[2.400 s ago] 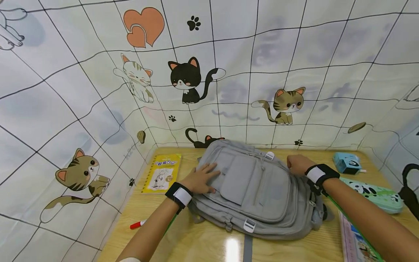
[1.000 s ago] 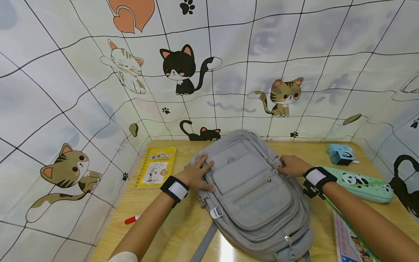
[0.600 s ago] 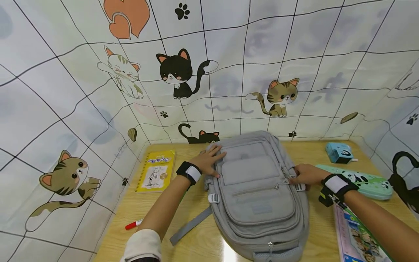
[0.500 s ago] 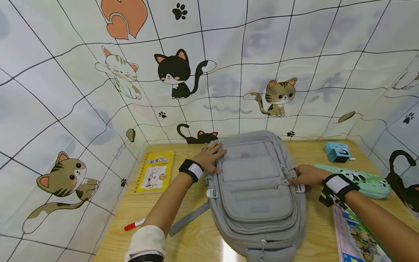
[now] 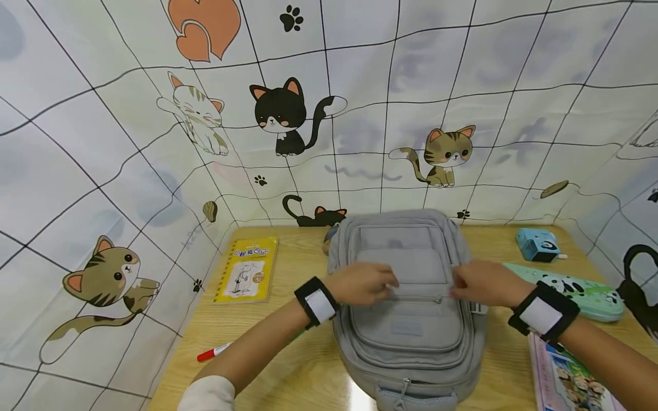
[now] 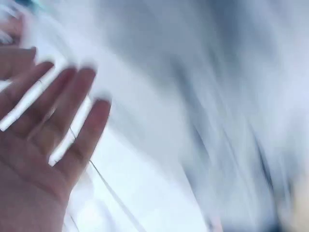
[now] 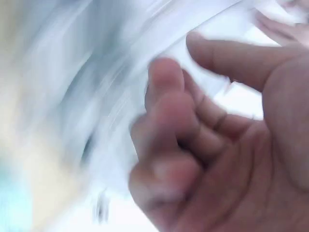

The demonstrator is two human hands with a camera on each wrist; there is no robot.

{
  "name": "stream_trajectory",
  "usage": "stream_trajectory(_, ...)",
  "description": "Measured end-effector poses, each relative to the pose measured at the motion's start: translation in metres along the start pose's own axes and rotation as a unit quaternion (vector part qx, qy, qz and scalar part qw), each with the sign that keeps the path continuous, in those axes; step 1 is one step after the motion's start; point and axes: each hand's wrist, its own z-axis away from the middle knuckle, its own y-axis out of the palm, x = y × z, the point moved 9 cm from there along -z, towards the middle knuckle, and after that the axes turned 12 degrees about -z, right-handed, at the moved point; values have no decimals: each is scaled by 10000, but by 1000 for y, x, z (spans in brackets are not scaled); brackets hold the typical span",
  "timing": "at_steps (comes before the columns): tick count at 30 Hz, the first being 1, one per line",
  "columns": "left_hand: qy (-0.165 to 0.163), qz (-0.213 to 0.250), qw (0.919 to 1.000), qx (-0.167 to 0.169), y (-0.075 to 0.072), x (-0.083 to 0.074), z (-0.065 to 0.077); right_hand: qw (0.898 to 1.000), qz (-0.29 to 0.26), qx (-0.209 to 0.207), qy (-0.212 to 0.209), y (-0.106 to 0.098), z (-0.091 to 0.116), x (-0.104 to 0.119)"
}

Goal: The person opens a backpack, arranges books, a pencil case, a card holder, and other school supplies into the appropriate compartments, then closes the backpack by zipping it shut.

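A grey backpack point(image 5: 411, 334) lies front side up on the wooden table, its top toward the wall and its zipped pocket facing up. My left hand point(image 5: 360, 283) is over the front of the bag near the pocket zipper, and the left wrist view shows its fingers point(image 6: 79, 125) spread loosely with nothing in them. Over the bag's right edge is my right hand point(image 5: 488, 282). In the right wrist view its fingers point(image 7: 166, 116) bend loosely, the thumb stands apart, and no object lies between them. The backpack is blurred in both wrist views.
Left of the bag lie a yellow spiral notebook point(image 5: 247, 270) and a red-capped marker point(image 5: 213, 351). To the right are a blue box-shaped item point(image 5: 537, 244), a green panda pencil case point(image 5: 586, 294) and a pink-edged book point(image 5: 570, 377). A cat-print cloth point(image 5: 360, 131) hangs behind.
The backpack has turned from lying slanted to nearly straight. My left hand has left its upper left edge and moved over the front; my right hand has let go of the right side.
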Motion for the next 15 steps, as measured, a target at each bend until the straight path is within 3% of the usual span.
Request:
stream_trajectory(1,464,523,9975,140,3,-25,0,9986,-352,231,-309,9,0,16)
stream_trajectory(2,897,1033,9898,390,8,-47,1,9940,-744,570,-564,19,0,30)
stream_trajectory(4,1619,1960,9626,939,18,-84,6,9767,-1413,1250,-1019,40,2,56)
stream_trajectory(6,2023,2574,9345,1395,28,-107,13,9606,-1763,1701,-1313,56,4,74)
stream_trajectory(8,2160,2818,9206,1626,36,-120,19,9505,-1896,1899,-1566,66,6,86)
stream_trajectory(11,2034,3002,9172,1649,43,-125,25,9324,-2243,2300,-1654,79,11,95)
stream_trajectory(15,1764,2829,9324,1391,45,-125,28,9062,-2648,3111,-1089,98,21,91)
